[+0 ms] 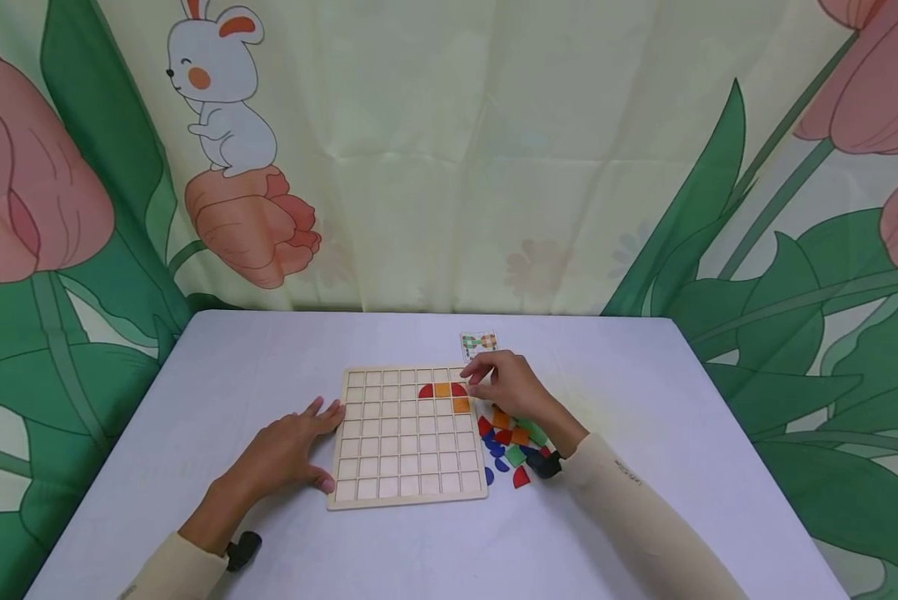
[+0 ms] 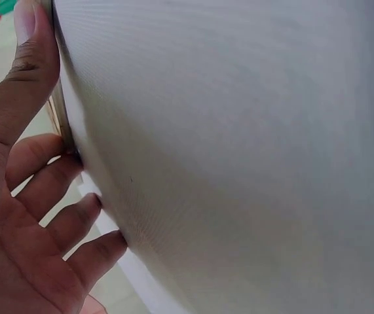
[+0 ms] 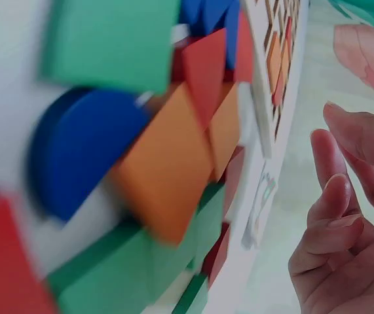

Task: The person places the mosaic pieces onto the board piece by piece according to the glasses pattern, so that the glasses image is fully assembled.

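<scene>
A wooden grid board [image 1: 389, 446] lies on the white table, with square cells. Near its upper right corner sit a red quarter-round piece [image 1: 426, 392], an orange square [image 1: 441, 390], a second red piece [image 1: 458, 389] and another orange square [image 1: 460, 406]. My left hand [image 1: 287, 450] rests against the board's left edge, thumb and fingers spread apart. In the left wrist view its thumb [image 2: 26, 72] touches that edge. My right hand [image 1: 505, 385] hovers by the second red piece at the top right. Its fingers [image 3: 337, 203] are loosely bent, with nothing between them in the right wrist view.
Right of the board lies a loose heap of pieces: orange squares [image 3: 167, 163], green pieces [image 3: 114, 42], blue half-rounds [image 3: 85, 150] and red ones [image 1: 521, 477]. Behind the board's top edge is a small pattern card [image 1: 480, 342]. A printed curtain [image 1: 449, 167] hangs behind the table.
</scene>
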`<action>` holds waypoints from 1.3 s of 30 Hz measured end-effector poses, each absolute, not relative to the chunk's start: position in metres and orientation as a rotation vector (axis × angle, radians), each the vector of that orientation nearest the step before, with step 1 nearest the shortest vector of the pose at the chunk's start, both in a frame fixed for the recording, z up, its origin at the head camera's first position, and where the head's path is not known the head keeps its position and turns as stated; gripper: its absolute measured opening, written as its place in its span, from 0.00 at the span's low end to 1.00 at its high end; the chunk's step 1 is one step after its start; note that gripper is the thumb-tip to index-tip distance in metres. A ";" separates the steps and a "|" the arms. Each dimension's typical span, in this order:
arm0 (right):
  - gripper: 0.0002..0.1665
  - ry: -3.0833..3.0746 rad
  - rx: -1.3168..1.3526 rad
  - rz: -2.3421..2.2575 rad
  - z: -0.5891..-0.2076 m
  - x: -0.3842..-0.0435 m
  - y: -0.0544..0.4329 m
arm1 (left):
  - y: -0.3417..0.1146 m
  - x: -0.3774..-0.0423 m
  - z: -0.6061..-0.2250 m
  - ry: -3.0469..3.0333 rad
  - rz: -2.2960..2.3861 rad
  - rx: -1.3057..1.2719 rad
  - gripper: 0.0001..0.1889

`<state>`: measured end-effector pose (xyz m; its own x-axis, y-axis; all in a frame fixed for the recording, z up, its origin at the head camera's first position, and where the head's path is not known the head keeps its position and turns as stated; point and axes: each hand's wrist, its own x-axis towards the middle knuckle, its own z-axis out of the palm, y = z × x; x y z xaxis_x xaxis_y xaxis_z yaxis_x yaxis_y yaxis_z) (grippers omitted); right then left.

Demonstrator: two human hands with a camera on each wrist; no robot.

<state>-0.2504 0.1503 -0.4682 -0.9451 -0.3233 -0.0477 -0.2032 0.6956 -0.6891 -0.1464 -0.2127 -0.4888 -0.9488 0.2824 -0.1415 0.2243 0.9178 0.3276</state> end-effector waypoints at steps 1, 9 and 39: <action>0.11 2.739 -0.413 -1.088 -0.468 -0.250 0.154 | -0.213 -0.146 -0.488 2.896 0.464 0.394 0.65; 0.12 2.712 -0.336 -1.121 -0.473 -0.241 0.179 | -0.213 -0.145 -0.487 2.898 0.472 0.400 0.65; 0.15 2.686 -0.375 -0.896 -0.482 -0.226 0.195 | -0.212 -0.148 -0.488 2.896 0.434 0.381 0.66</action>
<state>-0.2261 0.1947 -0.4818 -0.9259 -0.3301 -0.1838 -0.1537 0.7735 -0.6148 -0.1475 -0.2122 -0.4881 -0.9492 0.2783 -0.1467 0.2231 0.9242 0.3100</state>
